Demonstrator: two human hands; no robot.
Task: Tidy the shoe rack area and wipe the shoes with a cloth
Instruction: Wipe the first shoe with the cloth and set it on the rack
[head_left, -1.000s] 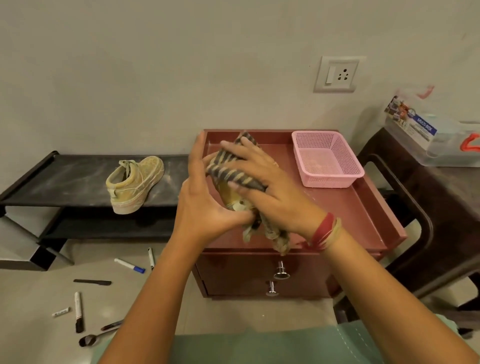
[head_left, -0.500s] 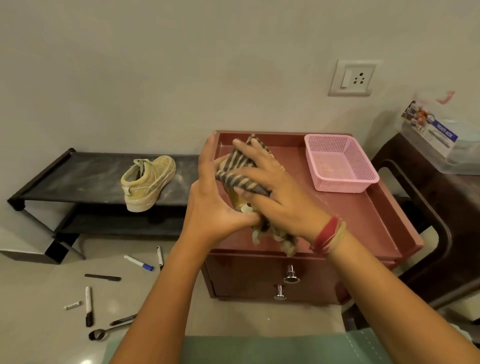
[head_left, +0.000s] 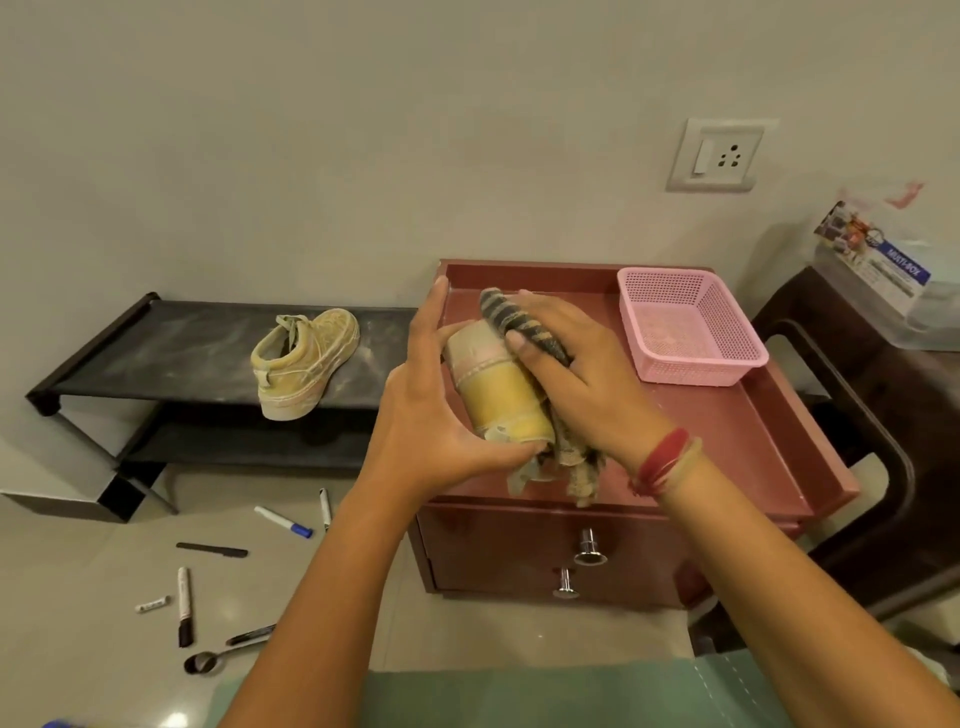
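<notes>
My left hand (head_left: 423, 415) holds a dusty yellow shoe (head_left: 496, 389) sole-up above the maroon drawer cabinet (head_left: 737, 431). My right hand (head_left: 576, 374) presses a striped grey cloth (head_left: 524, 325) against the right side of that shoe, and the cloth's frayed end hangs below the hand. The matching yellow shoe (head_left: 306, 361) stands on the top shelf of the low black shoe rack (head_left: 156, 358) to the left, toe pointing away from me.
A pink mesh basket (head_left: 685, 327) sits at the cabinet's back right. Several markers, a pen and a spoon (head_left: 208, 661) lie scattered on the floor below the rack. A dark wooden stool (head_left: 852, 395) with a clear plastic box (head_left: 883, 275) stands at the right.
My right hand with the cloth has slid to the right across the shoe, uncovering its yellow sole. The view has shifted a little to the left.
</notes>
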